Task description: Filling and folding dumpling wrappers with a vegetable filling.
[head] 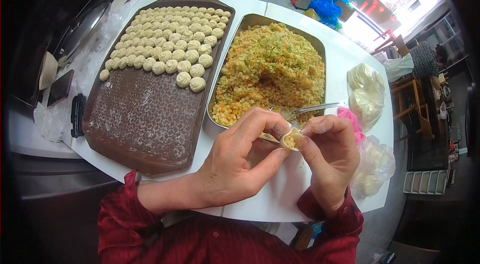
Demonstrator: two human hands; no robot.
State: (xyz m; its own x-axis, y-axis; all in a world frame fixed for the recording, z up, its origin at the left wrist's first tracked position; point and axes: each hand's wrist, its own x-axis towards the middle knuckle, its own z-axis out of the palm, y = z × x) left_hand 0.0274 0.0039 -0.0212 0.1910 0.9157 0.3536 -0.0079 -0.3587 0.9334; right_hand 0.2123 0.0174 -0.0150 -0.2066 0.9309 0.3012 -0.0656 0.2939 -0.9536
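Observation:
Between my two hands is a small dough wrapper [291, 140] with filling showing in its open top. My left hand [247, 159] pinches its left side between thumb and fingers. On the other side, the thumb and forefinger of my right hand [332, 147] grip the rim. Just beyond my hands stands a metal pan [324, 54] heaped with chopped vegetable filling [270, 57], orange and green bits in it. A metal spoon [318, 107] rests in the filling, its handle over the pan's right rim. Rows of pleated buns [165, 56] cover the far part of a brown tray [142, 117] at left.
Plastic-wrapped dough [366, 95] and another clear bag [373, 166] lie at the white table's [337, 57] right edge, by a pink cloth [352, 123]. Left of the tray are a black plastic object [78, 114], a phone [61, 87] and crumpled clear plastic [52, 125].

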